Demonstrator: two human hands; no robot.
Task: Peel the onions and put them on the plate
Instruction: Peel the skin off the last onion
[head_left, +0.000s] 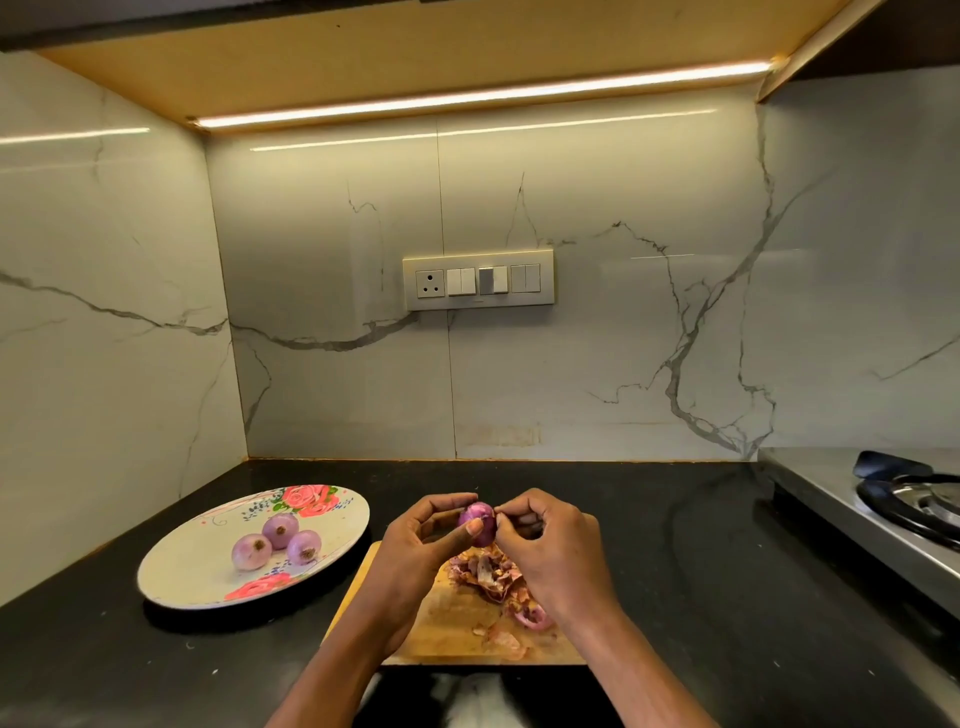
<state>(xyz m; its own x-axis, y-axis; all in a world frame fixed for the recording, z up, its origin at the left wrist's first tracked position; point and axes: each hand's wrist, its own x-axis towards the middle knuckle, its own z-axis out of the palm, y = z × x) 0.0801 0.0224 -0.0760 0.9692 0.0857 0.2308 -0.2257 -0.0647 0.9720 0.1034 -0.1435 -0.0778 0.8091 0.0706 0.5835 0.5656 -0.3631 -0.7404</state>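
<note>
Left hand (415, 540) clasping a glossy round purple onion (479, 522), right hand (545, 545) pinching its papery skin.

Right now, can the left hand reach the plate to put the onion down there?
Probably yes. The left hand holds the onion together with the right hand, and the plate lies just to its left on the counter, with nothing between them.

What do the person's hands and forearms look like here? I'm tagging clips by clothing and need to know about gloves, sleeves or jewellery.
The left hand and the right hand are both bare, with no gloves. Both forearms are uncovered right down to the bottom edge of the frame, so no sleeve shows. No ring, watch or bracelet is visible on either hand or wrist. Fingernails look short and unpainted.
</note>
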